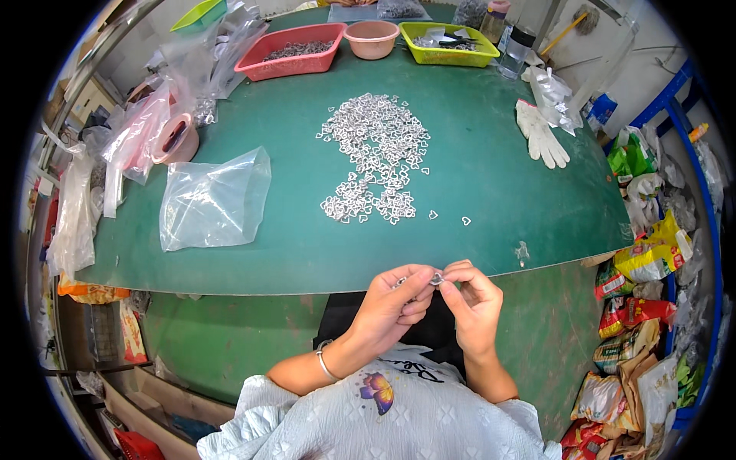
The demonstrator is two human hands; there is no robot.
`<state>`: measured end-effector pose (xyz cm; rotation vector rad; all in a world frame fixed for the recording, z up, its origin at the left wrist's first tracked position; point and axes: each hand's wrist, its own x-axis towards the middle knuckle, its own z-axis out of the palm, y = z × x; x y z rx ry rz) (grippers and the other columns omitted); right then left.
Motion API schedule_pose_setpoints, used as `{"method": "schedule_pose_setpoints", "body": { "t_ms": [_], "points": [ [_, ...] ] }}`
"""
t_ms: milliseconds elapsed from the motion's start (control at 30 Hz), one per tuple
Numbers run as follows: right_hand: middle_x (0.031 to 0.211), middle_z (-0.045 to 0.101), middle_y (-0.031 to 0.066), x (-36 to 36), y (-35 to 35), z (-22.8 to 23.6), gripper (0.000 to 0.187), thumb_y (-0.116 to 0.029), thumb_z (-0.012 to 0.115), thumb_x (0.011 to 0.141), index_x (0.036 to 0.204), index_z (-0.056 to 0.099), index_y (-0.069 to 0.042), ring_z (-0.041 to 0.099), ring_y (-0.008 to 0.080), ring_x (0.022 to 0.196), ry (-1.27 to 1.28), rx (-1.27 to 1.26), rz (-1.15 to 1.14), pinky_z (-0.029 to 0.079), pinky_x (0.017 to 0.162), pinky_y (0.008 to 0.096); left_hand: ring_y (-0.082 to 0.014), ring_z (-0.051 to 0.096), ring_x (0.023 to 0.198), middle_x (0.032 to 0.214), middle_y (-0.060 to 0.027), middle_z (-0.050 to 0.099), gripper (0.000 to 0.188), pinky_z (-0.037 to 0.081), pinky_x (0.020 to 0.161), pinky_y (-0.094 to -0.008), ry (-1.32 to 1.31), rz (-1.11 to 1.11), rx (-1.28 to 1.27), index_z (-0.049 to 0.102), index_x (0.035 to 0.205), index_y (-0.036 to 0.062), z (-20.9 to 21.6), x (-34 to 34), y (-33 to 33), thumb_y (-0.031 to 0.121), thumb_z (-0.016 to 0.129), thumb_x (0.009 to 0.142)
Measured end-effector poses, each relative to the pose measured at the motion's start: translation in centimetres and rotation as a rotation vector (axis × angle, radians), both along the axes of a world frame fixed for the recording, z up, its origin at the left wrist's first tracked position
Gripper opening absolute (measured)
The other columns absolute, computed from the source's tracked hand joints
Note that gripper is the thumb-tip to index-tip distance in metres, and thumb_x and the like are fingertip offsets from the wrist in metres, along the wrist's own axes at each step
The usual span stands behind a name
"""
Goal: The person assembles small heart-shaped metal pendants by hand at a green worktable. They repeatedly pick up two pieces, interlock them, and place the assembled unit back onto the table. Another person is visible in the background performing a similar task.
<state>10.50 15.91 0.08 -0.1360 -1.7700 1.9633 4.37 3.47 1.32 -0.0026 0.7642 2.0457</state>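
Small silver heart piece [436, 279] pinched between fingertips of left hand [395, 303] and right hand [473, 301], just below near edge of green table [491, 153]. Beyond edge, mid-table: heap of silver hearts [376, 153]. Left of heap: clear bag [215, 199]. Far edge: red tray [291, 50].

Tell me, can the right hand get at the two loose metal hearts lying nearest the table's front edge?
Probably yes. The right hand is beside the left hand, pinching a small metal piece below the table edge. The two hearts lie apart from the pile, nothing between.
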Motion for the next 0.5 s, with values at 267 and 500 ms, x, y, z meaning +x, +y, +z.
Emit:
{"method": "schedule_pose_setpoints", "body": {
  "t_ms": [267, 500],
  "points": [
    [0.083, 0.056, 0.0078, -0.2, 1.1, -0.2, 0.003, 0.005, 0.056, 0.08, 0.082, 0.055, 0.004, 0.05, 0.0139, 0.079, -0.052, -0.325, 0.131, 0.04, 0.073, 0.0256, -0.0015, 0.03, 0.051, 0.065, 0.0028, 0.04, 0.016, 0.025, 0.042, -0.0146, -0.005, -0.036, -0.032, 0.054, 0.089, 0.0007, 0.2, -0.6, 1.0, 0.016, 0.052, 0.09],
    [0.08, 0.056, 0.0067, -1.5, 1.3, -0.9, 0.007, 0.003, 0.063, 0.073, 0.079, 0.059, 0.0, 0.052, 0.0183, 0.076, 0.065, 0.325, -0.196, 0.039, 0.071, 0.0292, -0.0021, 0.032, 0.052, 0.066, 0.002, 0.042, 0.017, 0.026, 0.044, -0.0145, -0.063, -0.042, -0.021, 0.054, 0.093, -0.0001, -0.9, -1.8, 1.9, 0.016, 0.049, 0.091]
  ]
}}
